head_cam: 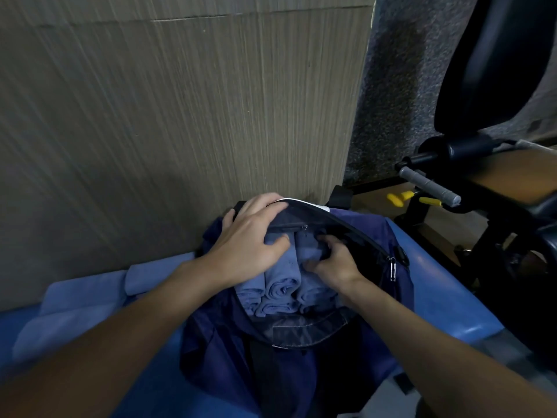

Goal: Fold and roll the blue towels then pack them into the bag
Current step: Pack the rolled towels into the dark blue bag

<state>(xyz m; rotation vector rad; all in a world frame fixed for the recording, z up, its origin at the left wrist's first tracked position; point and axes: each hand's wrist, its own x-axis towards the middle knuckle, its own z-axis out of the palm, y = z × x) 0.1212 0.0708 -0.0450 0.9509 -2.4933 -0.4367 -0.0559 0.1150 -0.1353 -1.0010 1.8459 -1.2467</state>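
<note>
A dark navy bag (229,351) is lying open at the lower centre of the frame on a blue padded counter (437,297), its mouth facing the camera. Several rolled blue towels (281,286) are sitting packed side by side inside it, their spiral ends showing at the opening.

The left hand (253,233) is lying over the bag's upper edge with its fingers (265,206) spread and fairly straight, pressing the fabric down, while the thumb is resting on one of the rolls. The right hand (334,262) is reaching into the mouth of the bag; its fingers (327,239) are curling into the rightmost roll and gripping it.

At the lower left of the frame, flat light-blue towels (75,309) are lying spread on the counter beside the bag. A wood-grain wall panel (180,116) is filling the upper left, and a black machine (482,86) with a grey handle (431,188) is standing at the right edge.
</note>
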